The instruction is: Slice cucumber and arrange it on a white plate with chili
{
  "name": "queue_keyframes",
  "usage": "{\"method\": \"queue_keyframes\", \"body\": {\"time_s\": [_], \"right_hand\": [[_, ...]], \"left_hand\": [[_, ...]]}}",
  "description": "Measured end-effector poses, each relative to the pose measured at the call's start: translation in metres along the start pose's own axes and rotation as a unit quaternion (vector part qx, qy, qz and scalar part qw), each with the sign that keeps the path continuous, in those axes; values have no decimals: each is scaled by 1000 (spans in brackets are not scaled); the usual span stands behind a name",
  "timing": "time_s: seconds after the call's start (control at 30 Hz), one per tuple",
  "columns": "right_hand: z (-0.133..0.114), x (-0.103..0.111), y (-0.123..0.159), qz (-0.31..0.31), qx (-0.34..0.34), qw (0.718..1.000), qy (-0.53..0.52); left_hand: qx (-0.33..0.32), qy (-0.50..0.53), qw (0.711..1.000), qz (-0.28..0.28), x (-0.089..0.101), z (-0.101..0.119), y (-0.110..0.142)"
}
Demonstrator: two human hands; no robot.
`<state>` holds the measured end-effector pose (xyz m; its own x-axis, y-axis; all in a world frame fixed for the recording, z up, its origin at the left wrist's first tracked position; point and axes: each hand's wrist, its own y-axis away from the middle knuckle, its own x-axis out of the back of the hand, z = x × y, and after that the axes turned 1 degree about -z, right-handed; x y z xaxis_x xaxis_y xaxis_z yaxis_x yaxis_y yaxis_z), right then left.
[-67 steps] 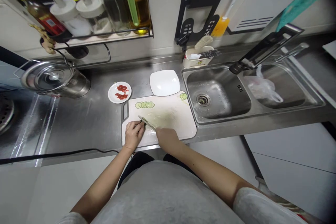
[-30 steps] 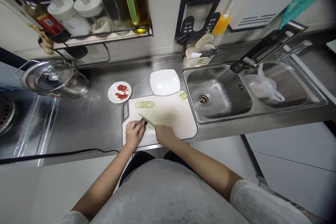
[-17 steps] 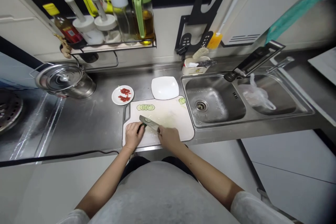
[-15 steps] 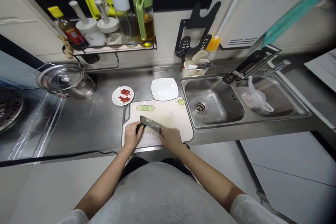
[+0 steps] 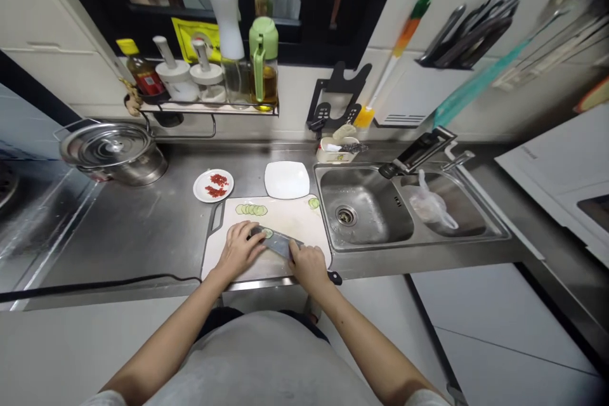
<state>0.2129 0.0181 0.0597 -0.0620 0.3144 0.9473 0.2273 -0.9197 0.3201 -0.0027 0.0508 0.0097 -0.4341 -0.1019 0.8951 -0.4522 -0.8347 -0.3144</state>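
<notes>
Fingers [image 5: 251,231] of the left hand [image 5: 238,251] now reach over the blade tip, just beside the slice [image 5: 268,233] stuck on it; half a second ago they lay left of the knife [image 5: 283,247]. Whether they pinch anything, I cannot tell. The right hand [image 5: 308,267] stays clamped on the handle, above the board [image 5: 292,221]. The row of slices [image 5: 252,210] keeps to the board's far left corner.
</notes>
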Motion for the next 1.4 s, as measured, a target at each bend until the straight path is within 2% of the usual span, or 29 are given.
{"method": "queue_keyframes", "body": {"time_s": [0.1,0.17,0.23,0.3,0.4,0.47,0.73,0.93,1.13,1.27,1.4], "right_hand": [[3,-3,2,0,-17,1000,-1],[8,-4,3,-1,-41,999,-4],[15,-5,4,-1,-70,998,-9],[23,-4,6,0,-100,995,-16],[33,-1,9,-5,-141,990,-27],[39,1,12,-11,-164,986,-27],[47,-1,26,-4,-196,980,-42],[50,-7,32,0,-207,977,-52],[50,-4,31,-10,-209,977,-38],[47,0,27,-18,-196,980,-38],[42,1,21,-44,-180,982,-40]], "left_hand": [[-3,23,999,26,-5,5,-1],[18,46,998,41,-10,8,-4],[74,71,993,52,-14,10,-11],[157,95,981,54,-19,10,-22],[271,120,955,24,-25,3,-42],[309,121,943,-2,-29,-5,-55],[302,73,949,-44,-42,-29,-87],[263,29,964,-33,-49,-35,-95],[236,13,971,-24,-53,-38,-99],[252,29,967,-2,-51,-36,-101],[313,78,944,74,-41,-40,-88]]}}
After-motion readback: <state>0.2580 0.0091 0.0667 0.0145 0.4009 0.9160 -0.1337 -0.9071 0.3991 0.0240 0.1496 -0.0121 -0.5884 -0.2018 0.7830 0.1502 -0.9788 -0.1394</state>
